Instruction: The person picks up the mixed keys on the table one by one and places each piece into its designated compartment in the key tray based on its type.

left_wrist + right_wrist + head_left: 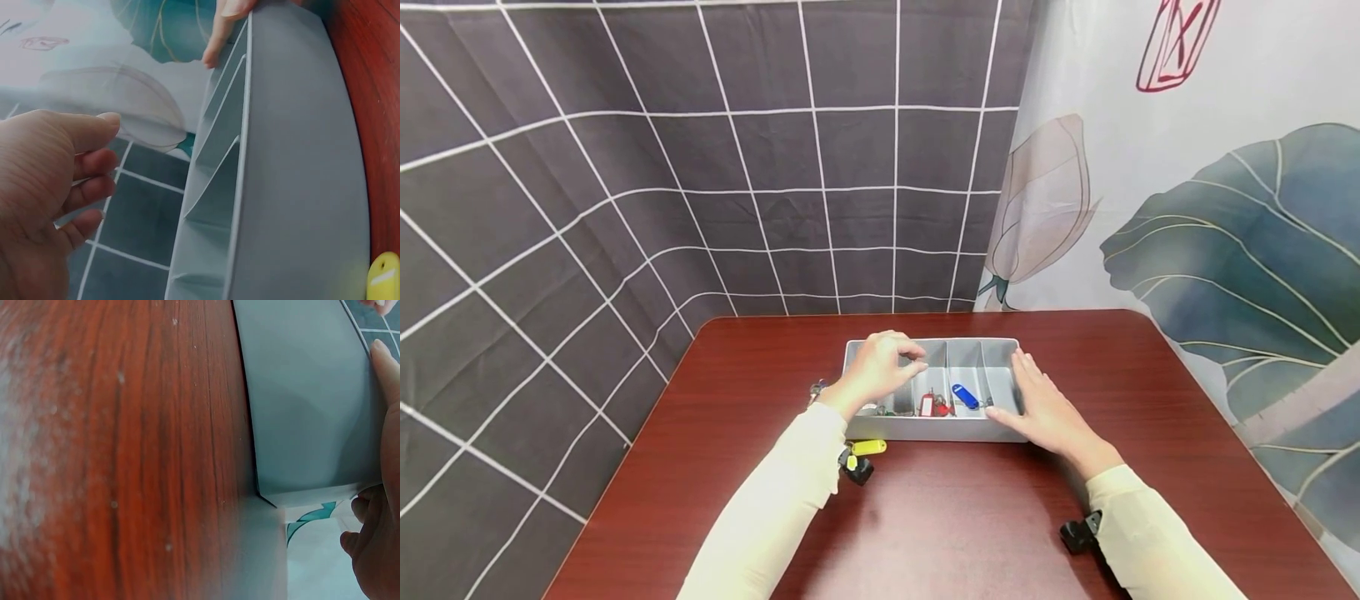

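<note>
A grey divided tray (936, 429) stands on the table. My left hand (880, 371) hovers over its left compartments, fingers loosely bent with nothing between them. The left wrist view shows this hand (47, 169) apart from the tray wall. At the tray's right end rests my right hand (1048, 412), its fingers straight along the side and the thumb over the front rim. Inside the tray lie a red key tag (927, 405) and, one compartment to the right, a blue key tag (965, 396) with keys. Further small metal items in the left compartments are partly hidden by my left hand.
A yellow key tag (869, 447) lies on the table in front of the tray's left part. Some keys (817, 388) lie left of the tray. The reddish-brown table (955, 517) ends at a dark gridded curtain (850, 225) behind.
</note>
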Motion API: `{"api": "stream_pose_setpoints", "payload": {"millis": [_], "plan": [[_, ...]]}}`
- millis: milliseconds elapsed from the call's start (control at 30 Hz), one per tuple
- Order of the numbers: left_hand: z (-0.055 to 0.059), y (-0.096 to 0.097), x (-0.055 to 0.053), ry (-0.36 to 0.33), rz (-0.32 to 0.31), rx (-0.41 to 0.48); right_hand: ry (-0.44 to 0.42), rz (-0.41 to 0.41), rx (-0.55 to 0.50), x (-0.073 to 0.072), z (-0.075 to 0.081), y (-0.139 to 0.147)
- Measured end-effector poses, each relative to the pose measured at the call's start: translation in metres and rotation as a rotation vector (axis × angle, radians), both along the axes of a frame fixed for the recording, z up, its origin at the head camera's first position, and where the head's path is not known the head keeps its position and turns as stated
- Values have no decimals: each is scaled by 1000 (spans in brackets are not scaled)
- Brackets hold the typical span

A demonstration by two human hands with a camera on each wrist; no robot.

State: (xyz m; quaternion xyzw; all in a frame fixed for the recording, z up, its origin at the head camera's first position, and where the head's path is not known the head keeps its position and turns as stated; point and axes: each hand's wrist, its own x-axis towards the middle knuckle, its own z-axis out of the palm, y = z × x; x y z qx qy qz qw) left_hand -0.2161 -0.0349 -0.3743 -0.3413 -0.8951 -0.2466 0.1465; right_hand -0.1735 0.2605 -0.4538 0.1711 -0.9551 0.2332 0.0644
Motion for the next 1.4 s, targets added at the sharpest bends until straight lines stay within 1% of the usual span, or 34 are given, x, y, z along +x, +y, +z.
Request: {"api": "stream_pose_setpoints", "payload": {"millis": [167,300,433,500,567,700,900,1100,1233,1400], "plan": [[2,-19,2,-20,25,41,-10,-1,3,-1,-1,0],[2,-35,2,-58,23,137,-5,-5,5,-2,-2,1],[1,-52,3,-51,26,213,-5,-1,4,-2,-2,1],[0,-61,3,-49,45,239,-9,-1,5,-2,-2,1],[-1,-70,4,-69,73,267,-16,-1,5,-3,-2,1],[-5,-89,7,-152,135,324,-28,-9,5,-3,-2,1],[-15,-116,8,-293,191,422,-29,-10,6,-2,-3,1],[-29,-138,7,-358,253,441,-24,-10,8,-2,-3,1],[-40,-150,5,-377,293,442,-34,-13,9,-2,-3,1],[-54,-161,3,-363,324,425,-33,-12,3,0,-2,0]]}}
